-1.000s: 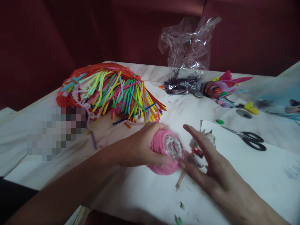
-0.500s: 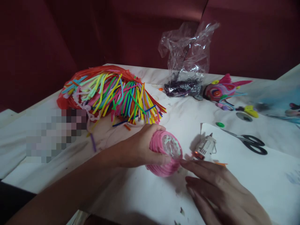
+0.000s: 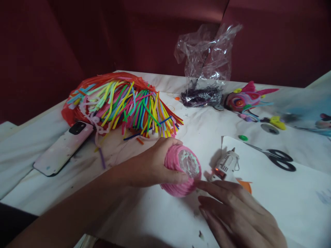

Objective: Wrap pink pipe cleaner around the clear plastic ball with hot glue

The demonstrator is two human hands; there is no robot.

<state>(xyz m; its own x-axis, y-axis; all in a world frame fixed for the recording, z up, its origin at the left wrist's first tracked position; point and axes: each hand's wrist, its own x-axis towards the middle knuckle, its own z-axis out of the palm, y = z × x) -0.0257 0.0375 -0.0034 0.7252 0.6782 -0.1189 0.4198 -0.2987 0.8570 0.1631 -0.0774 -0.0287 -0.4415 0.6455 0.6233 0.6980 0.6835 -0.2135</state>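
My left hand [image 3: 160, 165] is closed around a rounded piece wrapped in pink pipe cleaner [image 3: 178, 187]. Its bare, greyish round end [image 3: 190, 164] faces up and carries pale streaks. With fingers stretched and slightly apart, my right hand [image 3: 235, 206] touches the lower right edge of the wrapping with its index fingertip. Just beyond that hand lies a small white hot glue gun [image 3: 227, 162] with a lit orange-red spot. Whether a thin strand sits under the right fingertip cannot be made out.
Left on the table are a phone [image 3: 59, 150] and a red bag of multicoloured pipe cleaners [image 3: 137, 106]. A clear bag of dark purple material [image 3: 203, 96] stands behind. Right are black-handled scissors [image 3: 279, 158], white paper [image 3: 294, 193], a colourful fish-like craft [image 3: 245, 100] and an orange piece [image 3: 245, 186].
My right hand has shifted slightly left and down along the edge of the pink piece, uncovering more of the orange piece. My left hand keeps its hold, nearly still.
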